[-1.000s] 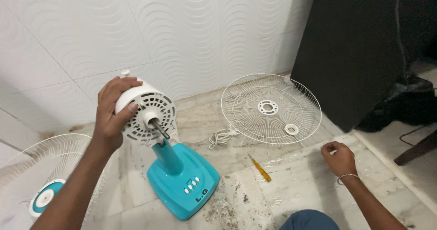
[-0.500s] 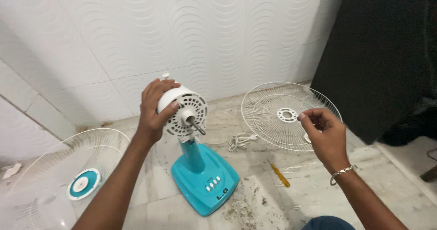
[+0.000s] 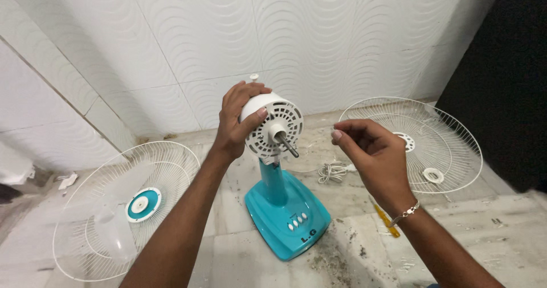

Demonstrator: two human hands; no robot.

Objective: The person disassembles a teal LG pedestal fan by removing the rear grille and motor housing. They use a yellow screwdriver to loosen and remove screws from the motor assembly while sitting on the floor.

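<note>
The fan's motor housing (image 3: 272,127) is showing white, pierced with rings of small vent slots, and its shaft (image 3: 286,145) is gleaming dull grey metal. The stand and base (image 3: 286,215) are glowing bright turquoise, with a row of white buttons (image 3: 297,222). The front grille (image 3: 122,208) is lying as white wire spokes around a turquoise disc ringed in white. The rear grille (image 3: 419,142) is showing all-white wire. The wall tiles (image 3: 188,37) are carrying white raised wave patterns. The marble floor (image 3: 364,248) is looking pale grey, speckled with dark dirt. A screwdriver (image 3: 387,221) is showing yellow.
</note>
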